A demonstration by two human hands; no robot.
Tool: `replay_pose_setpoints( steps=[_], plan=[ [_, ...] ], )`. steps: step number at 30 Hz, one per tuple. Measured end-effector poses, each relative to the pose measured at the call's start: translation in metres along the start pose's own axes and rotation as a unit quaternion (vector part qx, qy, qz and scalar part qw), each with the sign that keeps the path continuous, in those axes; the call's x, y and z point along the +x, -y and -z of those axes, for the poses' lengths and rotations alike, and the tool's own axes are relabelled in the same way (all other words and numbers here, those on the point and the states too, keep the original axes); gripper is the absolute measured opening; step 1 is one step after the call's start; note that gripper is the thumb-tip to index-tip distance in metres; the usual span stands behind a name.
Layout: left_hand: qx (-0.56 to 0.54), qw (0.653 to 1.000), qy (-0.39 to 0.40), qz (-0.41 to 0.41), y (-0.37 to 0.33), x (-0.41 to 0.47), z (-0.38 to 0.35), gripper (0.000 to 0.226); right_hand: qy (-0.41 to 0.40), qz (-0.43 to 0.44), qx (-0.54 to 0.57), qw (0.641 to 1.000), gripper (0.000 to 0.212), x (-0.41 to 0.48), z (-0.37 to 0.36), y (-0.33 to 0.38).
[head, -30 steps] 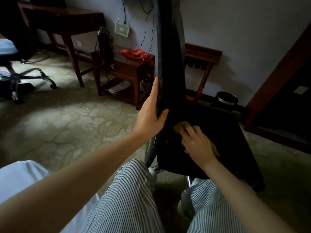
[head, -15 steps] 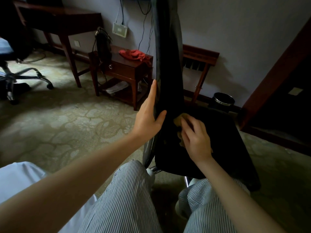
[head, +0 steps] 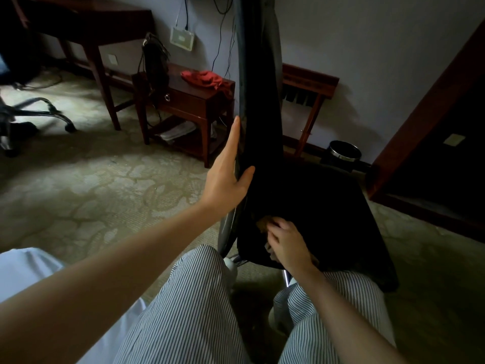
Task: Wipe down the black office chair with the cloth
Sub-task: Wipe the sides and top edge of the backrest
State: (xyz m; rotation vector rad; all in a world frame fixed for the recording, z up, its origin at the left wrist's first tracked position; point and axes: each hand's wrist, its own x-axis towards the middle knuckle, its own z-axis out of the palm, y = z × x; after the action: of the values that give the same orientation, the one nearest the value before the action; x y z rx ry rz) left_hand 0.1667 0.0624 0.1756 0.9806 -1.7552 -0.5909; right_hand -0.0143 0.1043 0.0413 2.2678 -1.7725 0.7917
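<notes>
- Patterned carpet lies under the black office chair, which stands close in front of the person, with its tall backrest seen edge-on and its seat spreading to the right.
- The cloth is a small tan bunch on the seat, low down where the seat meets the backrest. Most of it is hidden under the fingers.
- The right hand grips the cloth with curled fingers and presses it against the dark seat.
- The left hand lies flat on the near edge of the backrest, higher up than the cloth. Its fingers are straight and together, pointing up, and the thumb is spread across onto the front face.
- Striped trousers cover both knees just below the seat's front edge.
- Behind the chair to the left stands a small wooden table with a red rag on top and a black bag hanging at its side.
- Further left of the chair are a dark desk and the wheeled base of a second chair.
- Behind the chair to the right, a wooden rack stands against the pale wall, with a round bin near it on the floor.
</notes>
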Motion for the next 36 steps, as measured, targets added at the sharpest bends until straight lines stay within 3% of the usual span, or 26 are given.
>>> replay_pose_setpoints(
  steps=[2,4,6,8,16,19,21,24,26,28,31,36],
  plan=[
    [0.0,1.0,0.005,0.003,0.0,-0.001,0.001,0.095,-0.033,-0.119,0.098,0.987,0.026,-0.002,0.001,0.001],
    [0.006,1.0,0.004,0.0,0.001,-0.001,0.0,0.095,-0.114,-0.191,0.206,0.953,0.031,0.006,0.016,0.006],
    [0.012,1.0,0.002,0.003,0.002,0.0,-0.001,0.095,-0.183,-0.202,0.272,0.923,0.033,0.022,0.033,0.014],
    [0.009,1.0,-0.001,0.005,0.003,-0.001,-0.003,0.094,-0.203,-0.185,0.301,0.913,0.035,0.039,0.04,0.019],
    [-0.001,1.0,0.007,-0.002,0.005,0.0,-0.003,0.093,-0.102,-0.184,0.222,0.952,0.038,0.027,0.015,0.028],
    [-0.005,1.0,0.005,-0.003,0.005,-0.001,-0.005,0.092,0.004,-0.2,0.206,0.958,0.034,0.005,0.006,0.024],
    [-0.005,1.0,0.002,-0.002,0.005,-0.001,-0.005,0.093,0.029,-0.186,0.191,0.963,0.034,-0.008,-0.006,0.02],
    [-0.007,1.0,-0.003,0.002,0.002,-0.001,-0.005,0.093,-0.017,-0.206,0.19,0.96,0.035,-0.009,-0.005,0.025],
    [0.002,1.0,-0.008,-0.003,0.001,-0.001,-0.005,0.092,-0.112,-0.166,0.163,0.966,0.036,0.005,0.011,0.032],
    [0.012,1.0,-0.007,-0.009,0.002,-0.002,-0.004,0.092,-0.172,-0.072,0.135,0.973,0.038,0.024,0.029,0.04],
    [0.016,1.0,0.007,-0.011,0.002,-0.001,-0.001,0.093,-0.197,0.015,0.06,0.978,0.04,0.054,0.035,0.049],
    [0.047,0.998,0.029,-0.017,0.002,0.0,0.004,0.093,-0.244,0.066,0.005,0.967,0.041,0.06,0.014,0.055]
  ],
)
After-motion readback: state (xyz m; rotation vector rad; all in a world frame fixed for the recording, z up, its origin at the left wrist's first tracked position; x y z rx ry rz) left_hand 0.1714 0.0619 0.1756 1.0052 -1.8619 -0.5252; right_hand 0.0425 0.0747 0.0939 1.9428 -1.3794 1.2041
